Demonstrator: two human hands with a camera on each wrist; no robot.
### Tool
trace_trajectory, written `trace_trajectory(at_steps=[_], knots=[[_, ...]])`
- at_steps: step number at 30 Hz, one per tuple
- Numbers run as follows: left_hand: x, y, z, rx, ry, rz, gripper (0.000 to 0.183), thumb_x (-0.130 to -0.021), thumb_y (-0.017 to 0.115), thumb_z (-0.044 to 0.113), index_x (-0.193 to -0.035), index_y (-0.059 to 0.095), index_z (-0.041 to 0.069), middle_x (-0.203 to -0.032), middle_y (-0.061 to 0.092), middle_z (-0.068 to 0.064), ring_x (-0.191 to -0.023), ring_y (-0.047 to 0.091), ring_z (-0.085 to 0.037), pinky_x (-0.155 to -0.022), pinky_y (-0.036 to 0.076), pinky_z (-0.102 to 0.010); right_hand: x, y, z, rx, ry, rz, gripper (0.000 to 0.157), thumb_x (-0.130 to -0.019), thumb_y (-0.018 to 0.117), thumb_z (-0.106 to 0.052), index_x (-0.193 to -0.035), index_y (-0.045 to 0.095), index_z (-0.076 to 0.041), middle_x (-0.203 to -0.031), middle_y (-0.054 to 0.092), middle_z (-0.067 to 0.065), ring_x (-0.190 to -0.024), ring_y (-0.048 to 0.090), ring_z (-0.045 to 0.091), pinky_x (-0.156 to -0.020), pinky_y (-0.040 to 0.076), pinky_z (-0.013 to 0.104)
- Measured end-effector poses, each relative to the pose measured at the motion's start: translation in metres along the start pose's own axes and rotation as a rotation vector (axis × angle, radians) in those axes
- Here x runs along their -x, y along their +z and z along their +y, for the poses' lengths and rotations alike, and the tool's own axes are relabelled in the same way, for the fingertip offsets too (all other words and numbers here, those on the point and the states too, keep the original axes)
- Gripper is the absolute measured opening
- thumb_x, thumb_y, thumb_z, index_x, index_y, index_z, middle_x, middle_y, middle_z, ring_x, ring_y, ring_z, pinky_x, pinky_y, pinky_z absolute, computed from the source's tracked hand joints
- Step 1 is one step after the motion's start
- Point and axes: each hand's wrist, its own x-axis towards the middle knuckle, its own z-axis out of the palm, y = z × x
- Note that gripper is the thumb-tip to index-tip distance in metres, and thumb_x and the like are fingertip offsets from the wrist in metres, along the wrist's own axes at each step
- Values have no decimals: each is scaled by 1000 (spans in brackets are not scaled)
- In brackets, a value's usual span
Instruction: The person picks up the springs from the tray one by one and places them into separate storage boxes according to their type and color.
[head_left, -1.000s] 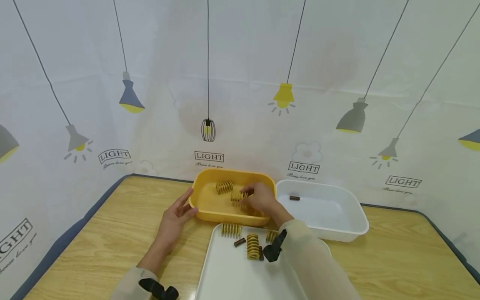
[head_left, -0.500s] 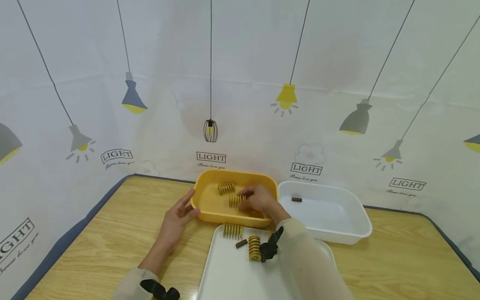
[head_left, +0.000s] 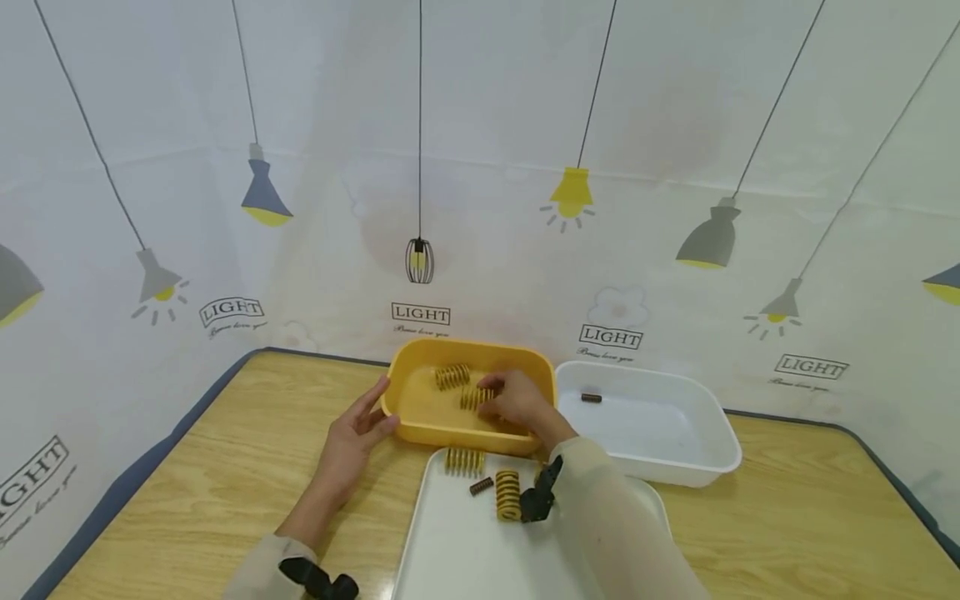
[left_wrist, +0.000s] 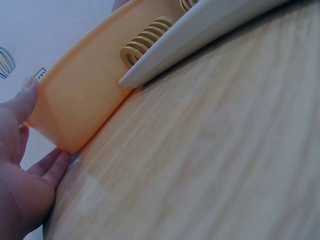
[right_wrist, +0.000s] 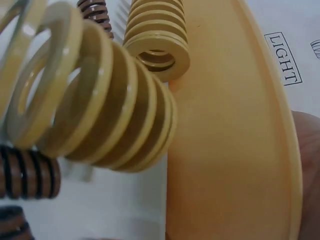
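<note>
My left hand [head_left: 351, 446] rests against the left end of a yellow bin [head_left: 450, 435], fingers and thumb fairly straight on its outer wall; the left wrist view shows them at the rim and lower corner. Inside that bin, my right hand [head_left: 522, 402] pinches the right end of a yellow coil spring [head_left: 473, 399]. A second yellow spring [head_left: 452, 377] lies just behind it, toward the back wall. In the right wrist view, the bin wall hides most of the right hand and the spring it holds.
In front lies a white tray [head_left: 457, 554] carrying yellow springs [head_left: 507, 496] and brown springs [head_left: 481, 486], some behind the right wrist's camera. To the right stands a white bin [head_left: 660, 472] with a small brown spring [head_left: 592, 398]. A printed curtain rises behind the table.
My right hand has lowered the yellow spring slightly toward the bin floor, then stayed nearly still. The left hand keeps its place; the head view has shifted a little.
</note>
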Motion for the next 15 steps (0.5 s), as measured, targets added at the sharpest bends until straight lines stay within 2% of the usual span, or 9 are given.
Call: trace_trajectory(at_steps=[2,6,8,11,15], knots=[[0,0,-1,-6,0,4,59,-92,64,11,-147,41,17,-151,35,5,-129,42,-26,-94,44,-19,2,-2,-2,-7,-13,-11,38,-83,74,-6,-119,63,-5,-118,58,12,-83,58,24,-67,53,33],[0,0,-2,-24,4,6,59,-93,63,9,-147,40,17,-151,35,4,-130,42,-28,-94,44,-18,8,-9,-8,60,-118,15,43,-87,71,-12,-127,58,-3,-129,53,15,-108,55,32,-90,49,43],[-1,0,-2,-33,8,5,58,-94,62,8,-147,40,17,-151,35,3,-130,42,-28,-94,44,-18,12,-13,-10,103,-183,37,42,-89,69,-13,-127,58,-1,-130,53,17,-116,51,33,-95,46,45],[-1,0,-1,-38,8,2,58,-94,62,8,-147,40,17,-151,35,3,-130,41,-29,-93,44,-17,18,-19,-10,96,-228,32,41,-90,68,-13,-128,57,0,-129,53,18,-103,60,30,-85,52,41],[-1,0,0,-33,0,-3,59,-93,63,11,-147,40,17,-151,35,4,-130,42,-27,-93,44,-17,27,-24,-11,43,-232,10,39,-92,66,-13,-128,57,-1,-127,53,19,-81,65,21,-68,55,33]])
